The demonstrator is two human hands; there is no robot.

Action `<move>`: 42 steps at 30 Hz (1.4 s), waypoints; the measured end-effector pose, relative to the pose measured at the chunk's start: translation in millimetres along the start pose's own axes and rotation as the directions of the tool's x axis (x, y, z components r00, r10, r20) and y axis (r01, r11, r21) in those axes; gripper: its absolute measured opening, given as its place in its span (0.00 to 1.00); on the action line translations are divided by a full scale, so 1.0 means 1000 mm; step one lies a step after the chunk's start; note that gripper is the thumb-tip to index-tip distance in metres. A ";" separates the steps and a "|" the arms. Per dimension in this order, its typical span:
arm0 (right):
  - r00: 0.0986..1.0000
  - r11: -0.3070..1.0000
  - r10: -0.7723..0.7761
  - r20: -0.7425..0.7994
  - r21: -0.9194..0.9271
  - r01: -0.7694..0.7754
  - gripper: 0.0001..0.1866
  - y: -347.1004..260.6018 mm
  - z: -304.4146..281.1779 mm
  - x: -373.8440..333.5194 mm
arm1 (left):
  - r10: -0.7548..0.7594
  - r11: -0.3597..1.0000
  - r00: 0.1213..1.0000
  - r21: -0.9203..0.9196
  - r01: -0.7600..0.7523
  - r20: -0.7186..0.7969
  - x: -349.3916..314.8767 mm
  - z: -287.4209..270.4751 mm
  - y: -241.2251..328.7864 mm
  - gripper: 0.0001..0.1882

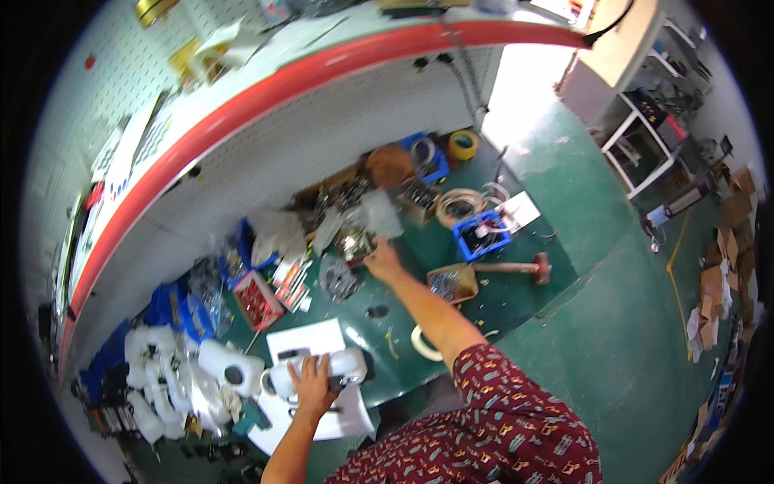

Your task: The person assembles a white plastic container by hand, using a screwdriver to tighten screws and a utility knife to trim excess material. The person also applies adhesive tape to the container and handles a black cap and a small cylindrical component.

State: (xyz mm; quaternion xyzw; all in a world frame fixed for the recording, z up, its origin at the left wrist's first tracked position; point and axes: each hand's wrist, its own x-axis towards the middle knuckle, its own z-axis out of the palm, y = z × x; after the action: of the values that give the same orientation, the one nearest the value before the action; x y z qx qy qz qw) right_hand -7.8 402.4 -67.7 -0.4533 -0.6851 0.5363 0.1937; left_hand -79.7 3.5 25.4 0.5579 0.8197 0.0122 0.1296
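Observation:
On a white sheet near the bench's front lies a white plastic housing, rounded and bottle-like. My left hand lies over its middle, fingers curled onto it. More white plastic housings are heaped to the left. Stretched out over the bench, my right hand is at the near right edge of a small box of shiny brass-coloured parts. Its fingers are bent together. Whatever they hold is too small to make out. A clear plastic bag sits just left of that box.
A wooden-handled mallet lies to the right, beside a tray of small screws. Behind it stand a blue bin and coiled cable. A box of red parts is at the left. A red-edged shelf spans above the bench.

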 end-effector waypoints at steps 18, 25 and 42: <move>0.993 0.719 0.111 -0.029 0.692 -0.060 0.12 -0.026 -0.160 -0.206 | -0.159 0.987 0.987 0.031 0.159 -0.008 0.004 0.003 0.007 0.68; 0.987 0.771 0.144 0.064 0.619 -0.153 0.14 -0.035 -0.122 -0.277 | -0.102 0.990 0.965 -0.120 0.074 -0.241 -0.007 -0.014 0.014 0.50; 0.977 0.983 -0.184 0.104 0.049 0.179 0.23 -0.035 -0.077 -0.329 | 0.050 0.082 0.988 -0.987 0.139 0.143 0.006 0.028 0.141 0.11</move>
State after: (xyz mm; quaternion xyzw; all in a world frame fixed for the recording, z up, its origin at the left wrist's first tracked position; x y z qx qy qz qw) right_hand 204.4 172.4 63.9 -0.3552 -0.7224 0.5536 0.2132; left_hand 52.6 58.7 19.8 0.2970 0.5998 0.5207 0.5300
